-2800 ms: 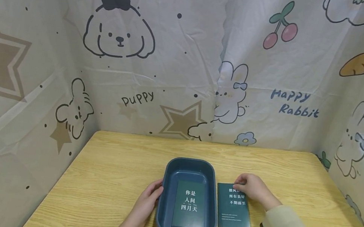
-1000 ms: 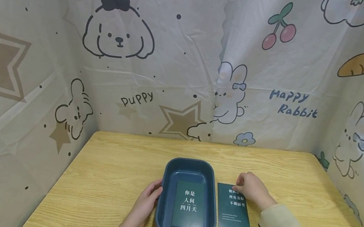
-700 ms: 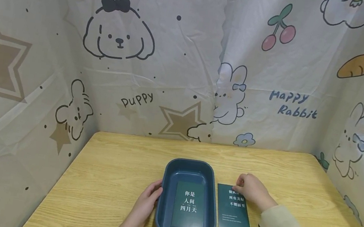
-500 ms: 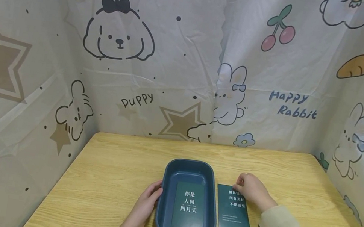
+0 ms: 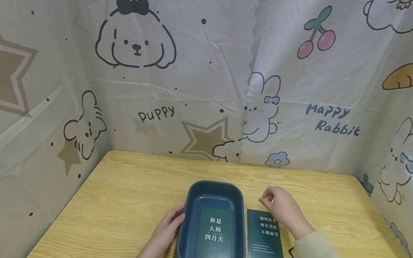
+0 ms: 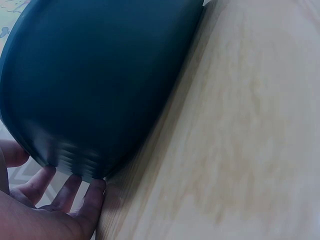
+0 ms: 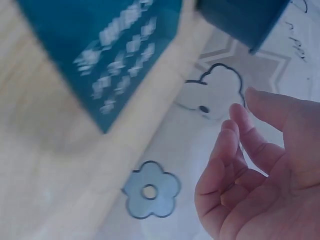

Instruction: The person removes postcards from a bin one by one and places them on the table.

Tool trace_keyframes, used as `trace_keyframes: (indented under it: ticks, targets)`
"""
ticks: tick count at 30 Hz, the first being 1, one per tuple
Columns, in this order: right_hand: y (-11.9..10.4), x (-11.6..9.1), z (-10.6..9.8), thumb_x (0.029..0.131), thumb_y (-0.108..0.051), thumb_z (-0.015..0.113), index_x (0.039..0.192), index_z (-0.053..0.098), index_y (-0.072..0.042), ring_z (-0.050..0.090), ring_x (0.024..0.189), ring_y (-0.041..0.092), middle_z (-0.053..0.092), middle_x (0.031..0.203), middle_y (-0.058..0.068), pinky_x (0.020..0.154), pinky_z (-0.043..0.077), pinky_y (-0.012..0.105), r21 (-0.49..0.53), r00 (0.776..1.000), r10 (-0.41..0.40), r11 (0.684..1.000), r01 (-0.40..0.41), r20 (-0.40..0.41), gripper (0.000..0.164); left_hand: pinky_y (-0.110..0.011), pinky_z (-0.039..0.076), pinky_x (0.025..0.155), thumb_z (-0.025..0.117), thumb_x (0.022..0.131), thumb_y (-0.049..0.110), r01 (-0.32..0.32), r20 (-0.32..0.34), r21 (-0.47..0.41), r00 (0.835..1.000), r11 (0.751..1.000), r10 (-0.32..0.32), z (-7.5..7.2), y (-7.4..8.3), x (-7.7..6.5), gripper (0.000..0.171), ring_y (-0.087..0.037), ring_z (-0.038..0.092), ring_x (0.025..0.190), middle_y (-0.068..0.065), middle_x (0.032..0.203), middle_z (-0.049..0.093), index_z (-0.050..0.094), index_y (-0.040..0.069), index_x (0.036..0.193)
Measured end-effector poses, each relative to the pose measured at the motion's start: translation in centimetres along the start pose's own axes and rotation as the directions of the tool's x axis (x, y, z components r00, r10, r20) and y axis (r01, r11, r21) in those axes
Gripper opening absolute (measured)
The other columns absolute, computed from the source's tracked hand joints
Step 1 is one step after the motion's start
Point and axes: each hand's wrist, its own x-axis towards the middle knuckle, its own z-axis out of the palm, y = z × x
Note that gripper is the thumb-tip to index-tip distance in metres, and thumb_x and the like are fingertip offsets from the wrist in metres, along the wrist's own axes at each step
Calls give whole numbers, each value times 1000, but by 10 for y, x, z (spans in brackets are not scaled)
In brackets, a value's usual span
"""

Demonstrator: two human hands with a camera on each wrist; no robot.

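Note:
A dark blue rectangular tub (image 5: 184,253) stands on the table, with a thin green booklet (image 5: 213,250) printed in white characters lying flat inside. My left hand (image 5: 164,231) rests against the tub's left side. The left wrist view shows its fingertips touching the tub's outer wall (image 6: 95,75). Right of the tub, a second green booklet (image 5: 266,239) lies flat on the table. My right hand (image 5: 283,207) hovers just beyond its top edge, fingers loosely bent. In the right wrist view the fingers (image 7: 225,142) and thumb are apart and hold nothing.
The wood-grain table (image 5: 137,189) reaches back to a cloth curtain (image 5: 212,82) with cartoon prints, which also hangs at both sides. A small dark object (image 5: 293,255) shows partly beneath the right sleeve.
My right hand has let go of the right booklet's top edge and moved up and slightly left. That booklet lies flat now. The left hand and tub have not moved.

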Motion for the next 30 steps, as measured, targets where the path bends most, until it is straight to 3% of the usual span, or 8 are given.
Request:
trace_keyframes:
  ticks: [10, 16, 24, 30]
  targets:
    - [-34, 4, -8, 86, -23, 69, 82, 63, -14, 45, 56, 14, 57, 74, 0, 51, 43, 31, 41, 997, -77, 996, 78, -22, 11, -51, 43, 98, 46, 99, 36, 12, -1, 4, 1000, 1000, -12, 0, 2, 0, 49, -31, 47, 121, -21, 144, 45, 45, 10, 141]
    - [-51, 5, -4, 85, -23, 70, 84, 65, -15, 46, 55, 14, 56, 75, 0, 50, 44, 30, 88, 997, -81, 993, 82, -15, 9, -51, 43, 99, 45, 99, 36, 10, 12, 0, 1000, 1000, -10, -1, 1, -1, 50, -31, 47, 121, -22, 145, 44, 44, 9, 141]
    - [-73, 4, 14, 85, -23, 70, 84, 66, -17, 49, 64, 12, 57, 77, -4, 58, 48, 31, 107, 993, -104, 990, 97, 62, 7, -52, 42, 100, 45, 99, 37, 10, 18, 4, 1000, 1000, -10, -1, 2, -1, 51, -32, 45, 123, -22, 144, 44, 44, 8, 141]
    - [-89, 2, 31, 83, -23, 72, 91, 70, -12, 54, 74, 10, 62, 81, -3, 67, 53, 34, 70, 982, -169, 984, 164, 85, 14, -51, 43, 99, 45, 99, 36, 13, 16, 3, 1000, 1000, -13, -1, 2, -1, 50, -31, 47, 121, -22, 143, 45, 44, 8, 141]
